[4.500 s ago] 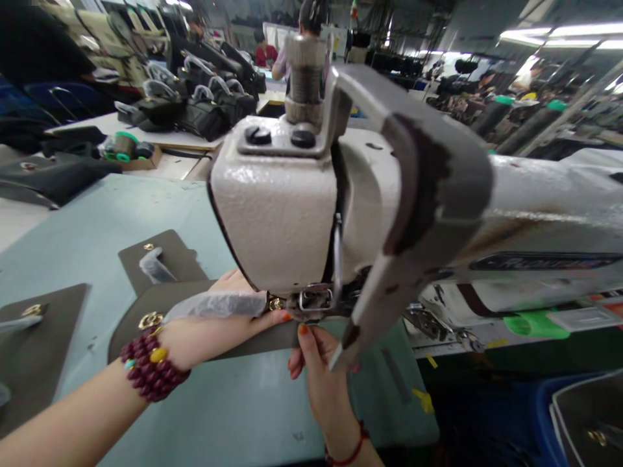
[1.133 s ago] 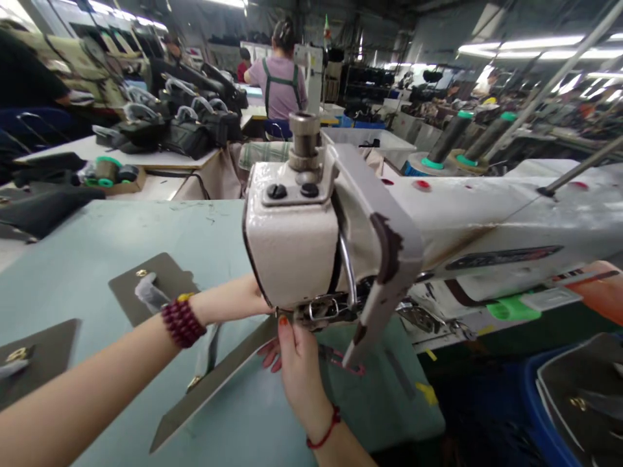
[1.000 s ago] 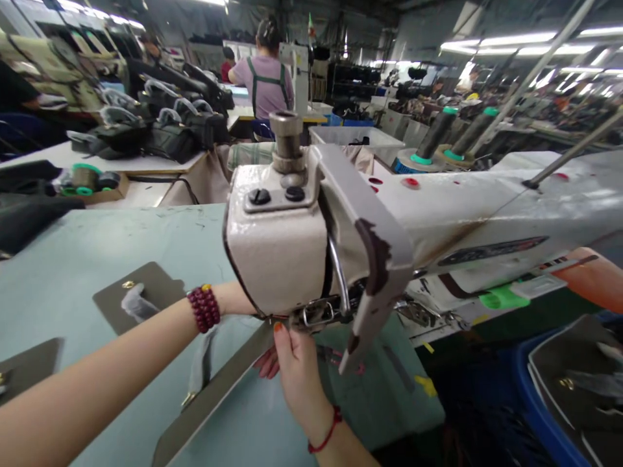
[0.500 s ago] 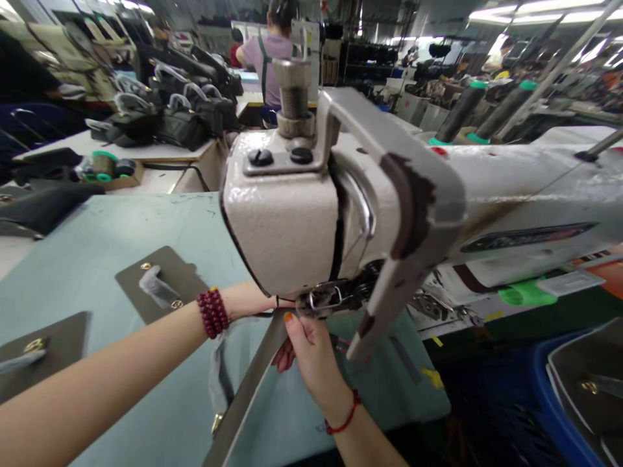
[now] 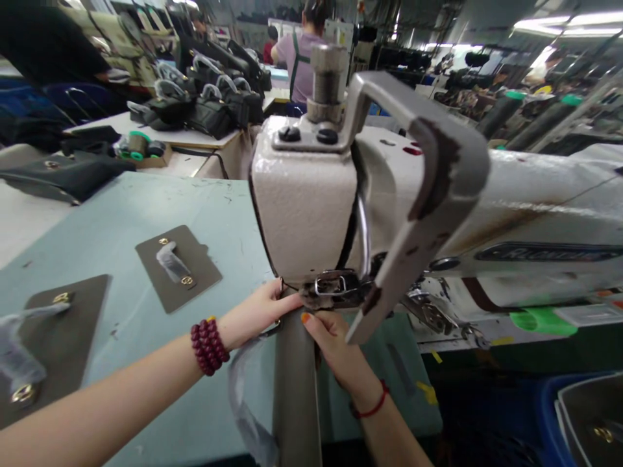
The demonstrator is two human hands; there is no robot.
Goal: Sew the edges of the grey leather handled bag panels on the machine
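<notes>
A grey-brown leather-like bag panel [image 5: 296,395] runs from the near table edge up to the sewing machine's [image 5: 306,201] presser foot area. My left hand [image 5: 265,310], with a dark red bead bracelet at its wrist, holds the panel on its left side near the foot. Its thumb stretches across the top, while the other fingers are partly hidden by the machine head. My right hand [image 5: 335,344] pinches the panel's right edge, thumb on top, fingers curled beneath. A plastic-wrapped handle [image 5: 246,395] hangs along the panel's left side. The needle is hidden.
Two similar panels with wrapped handles, a nearer panel [image 5: 80,337] and a farther panel [image 5: 180,272], lie on the light green table [image 5: 219,220]. Black bags [image 5: 211,117] crowd another table behind. A blue bin [image 5: 540,415] stands lower right. A person [image 5: 302,65] works farther back.
The panel has swung from a slant to nearly straight toward me, showing more of its face. My left hand has come out from behind the machine head. The view has shifted left.
</notes>
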